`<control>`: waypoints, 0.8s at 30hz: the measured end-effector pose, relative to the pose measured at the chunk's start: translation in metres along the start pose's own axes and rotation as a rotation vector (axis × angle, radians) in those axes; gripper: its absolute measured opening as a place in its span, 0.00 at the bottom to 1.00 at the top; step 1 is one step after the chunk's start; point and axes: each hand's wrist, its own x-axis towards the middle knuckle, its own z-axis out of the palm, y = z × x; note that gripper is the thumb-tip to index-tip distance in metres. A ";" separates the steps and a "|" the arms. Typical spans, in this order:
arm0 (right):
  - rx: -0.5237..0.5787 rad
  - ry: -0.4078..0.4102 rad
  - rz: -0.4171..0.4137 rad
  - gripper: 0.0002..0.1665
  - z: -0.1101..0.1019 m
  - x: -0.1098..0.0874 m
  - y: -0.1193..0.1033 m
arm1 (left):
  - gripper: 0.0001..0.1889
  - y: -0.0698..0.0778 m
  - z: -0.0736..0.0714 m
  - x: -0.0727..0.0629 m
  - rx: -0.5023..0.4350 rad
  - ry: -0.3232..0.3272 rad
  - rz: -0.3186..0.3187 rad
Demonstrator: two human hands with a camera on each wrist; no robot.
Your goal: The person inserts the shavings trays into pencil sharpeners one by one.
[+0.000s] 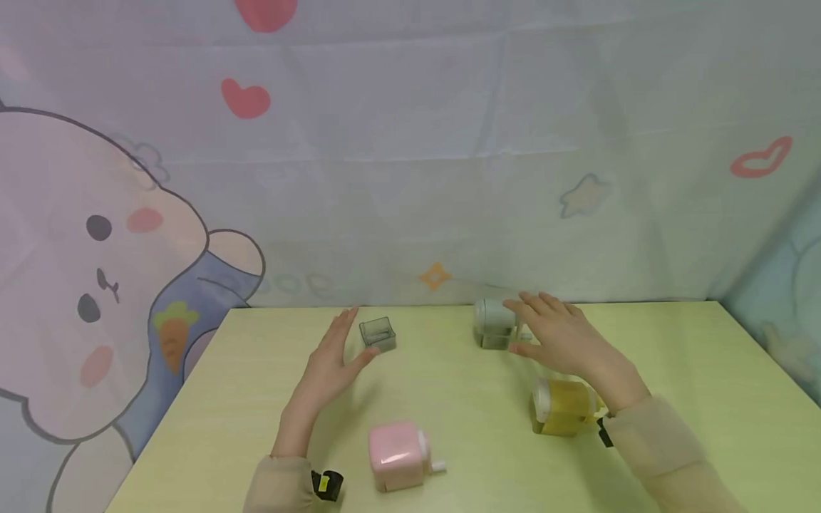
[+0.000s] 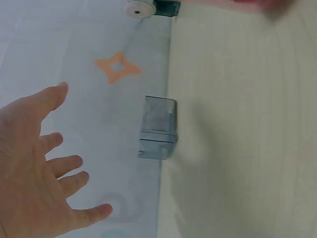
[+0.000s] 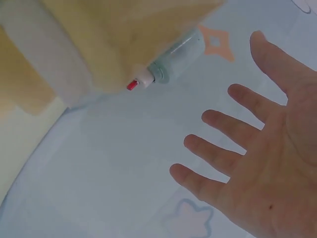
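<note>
My left hand (image 1: 330, 367) hovers over the table's left part, fingers extended and thumb apart, holding nothing. Just right of it lies a small see-through grey box (image 1: 378, 335), which looks like a shavings drawer; in the left wrist view this box (image 2: 158, 129) is apart from the fingers. My right hand (image 1: 564, 338) is spread beside a grey-green crank pencil sharpener (image 1: 495, 324), partly covering it; contact cannot be told in the head view. Below the right wrist stands a yellow crank pencil sharpener (image 1: 564, 407). A pink one (image 1: 398, 456) with a white crank is nearest the front.
The pale table (image 1: 462, 399) ends at a printed cloth backdrop (image 1: 398, 192) along its far edge. Another cloth (image 1: 798, 313) hangs at the right side. Black straps with small devices (image 1: 328, 486) are on the wrists.
</note>
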 end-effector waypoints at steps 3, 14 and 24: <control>-0.021 -0.018 0.015 0.43 0.000 0.004 0.002 | 0.42 -0.008 0.006 0.006 -0.068 -0.001 0.001; -0.009 -0.103 0.031 0.49 0.007 0.023 0.009 | 0.52 -0.025 0.026 0.030 -0.182 -0.012 -0.036; 0.106 -0.187 0.037 0.53 0.011 0.034 0.014 | 0.57 -0.042 0.038 0.041 -0.256 -0.048 -0.067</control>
